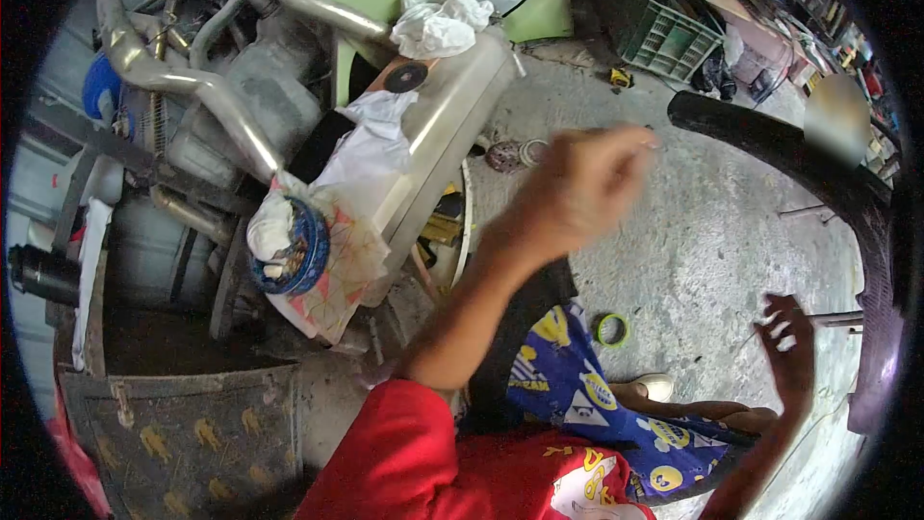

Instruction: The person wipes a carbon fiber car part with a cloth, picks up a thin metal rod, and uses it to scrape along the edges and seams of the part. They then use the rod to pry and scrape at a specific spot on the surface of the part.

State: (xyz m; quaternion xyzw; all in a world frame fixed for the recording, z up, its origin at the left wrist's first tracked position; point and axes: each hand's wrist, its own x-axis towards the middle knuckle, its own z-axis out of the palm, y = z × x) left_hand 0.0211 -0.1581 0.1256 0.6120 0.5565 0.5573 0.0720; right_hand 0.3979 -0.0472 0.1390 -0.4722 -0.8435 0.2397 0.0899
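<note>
My left hand (599, 183) is raised in mid-air near the middle of the view, above the concrete floor. It is smeared by motion, with its fingers curled closed; whatever they hold is hidden. My right hand (787, 342) is lower at the right, beside a thin metal leg (835, 320) under the long curved black piece (770, 125). Its fingers are bent, with small gaps between them, and the tips pinch together. A faint thin line shows at the fingertips, too fine to name. On the floor between the hands lies a yellow-green ring (611, 330), like a tape roll.
At the left, a blue round container (313, 248) with white cloth sits on patterned paper over a silver muffler-like box (433, 135). Bent metal pipes (226, 116) are piled behind. A green crate (671, 39), a yellow tape measure (621, 79) and a cluttered bench stand farther back.
</note>
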